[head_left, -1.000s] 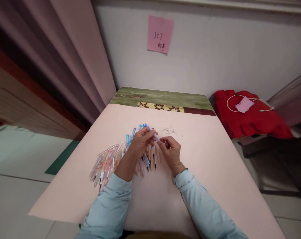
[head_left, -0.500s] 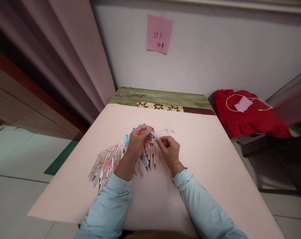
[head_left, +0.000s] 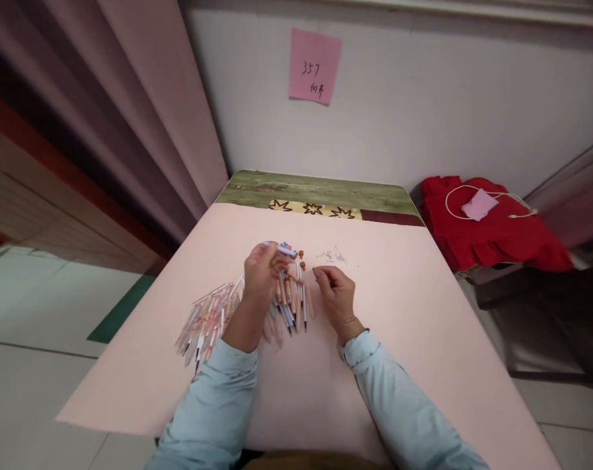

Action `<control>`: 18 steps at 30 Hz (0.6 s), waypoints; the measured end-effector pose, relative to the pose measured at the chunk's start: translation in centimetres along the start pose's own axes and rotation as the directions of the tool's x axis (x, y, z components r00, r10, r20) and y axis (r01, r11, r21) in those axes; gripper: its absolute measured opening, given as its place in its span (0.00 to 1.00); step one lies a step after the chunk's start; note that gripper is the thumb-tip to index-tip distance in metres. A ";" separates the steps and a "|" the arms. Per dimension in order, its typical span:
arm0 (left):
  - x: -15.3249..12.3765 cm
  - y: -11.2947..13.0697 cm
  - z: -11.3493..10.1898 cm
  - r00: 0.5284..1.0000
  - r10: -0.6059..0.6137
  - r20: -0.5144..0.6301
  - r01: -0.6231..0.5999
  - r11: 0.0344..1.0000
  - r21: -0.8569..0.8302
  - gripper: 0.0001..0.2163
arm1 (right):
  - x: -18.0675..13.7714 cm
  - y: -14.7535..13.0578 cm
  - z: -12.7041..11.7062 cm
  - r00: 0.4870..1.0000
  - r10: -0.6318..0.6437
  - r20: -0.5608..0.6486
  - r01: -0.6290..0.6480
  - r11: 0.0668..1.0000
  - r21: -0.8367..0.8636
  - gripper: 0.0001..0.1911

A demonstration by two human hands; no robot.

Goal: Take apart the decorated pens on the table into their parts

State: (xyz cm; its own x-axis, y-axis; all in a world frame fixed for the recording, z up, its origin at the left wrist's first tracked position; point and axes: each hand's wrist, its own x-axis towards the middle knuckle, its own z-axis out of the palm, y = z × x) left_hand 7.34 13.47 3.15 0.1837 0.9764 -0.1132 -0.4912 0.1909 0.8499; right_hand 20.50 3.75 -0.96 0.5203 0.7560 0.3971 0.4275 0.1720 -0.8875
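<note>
My left hand is closed round a pale lavender pen barrel, which points to the right above the pile. To the right, my right hand is held in a pinch just above the table; whatever may be between its fingertips is too small to make out. Between and below the hands lie loose pen parts, some tan and some pale with dark tips. Left of my left forearm is a heap of clear-wrapped refills or pen parts. Two small brown caps lie beyond the pile.
A scatter of tiny springs or metal bits lies beyond my right hand. The pale pink cover spreads over the table, with a green wood-pattern strip at the far edge. A red cloth with a cable stands at the right.
The two hands have come apart. My left hand has moved left with the lavender barrel, while my right hand has stayed almost in place and let the barrel go.
</note>
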 end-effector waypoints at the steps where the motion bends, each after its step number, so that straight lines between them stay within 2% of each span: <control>1: 0.4 0.2 -0.4 0.996 0.047 -0.081 -0.050 0.998 -0.034 0.13 | 0.0 0.1 0.0 1.000 0.006 0.003 -0.006 1.000 -0.030 0.14; 3: 1.1 0.6 -1.1 0.977 0.113 -0.182 -0.126 0.990 -0.061 0.13 | 0.0 0.1 0.1 0.999 0.005 0.043 0.000 0.993 -0.121 0.12; 5: 1.5 0.8 -1.6 0.964 0.145 -0.221 -0.162 0.985 -0.062 0.12 | -0.1 0.0 0.2 0.993 -0.003 0.122 0.031 0.972 -0.231 0.09; 13: 2.1 0.8 -2.4 0.949 0.131 -0.286 -0.167 0.980 -0.107 0.10 | -0.8 -1.1 -0.2 0.923 -0.005 0.385 0.212 0.841 -0.497 0.11; 18: 2.4 1.2 -2.7 0.946 0.136 -0.294 -0.189 0.969 -0.160 0.06 | -1.0 -1.7 -0.5 0.896 0.026 0.444 0.265 0.769 -0.581 0.11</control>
State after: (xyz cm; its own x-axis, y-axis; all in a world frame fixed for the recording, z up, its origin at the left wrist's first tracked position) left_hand 4.87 16.30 2.48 -0.1438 0.9792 -0.1431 -0.6468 0.0164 0.7625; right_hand 19.62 2.43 0.24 0.1492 0.9620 0.2286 0.8968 -0.0343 -0.4412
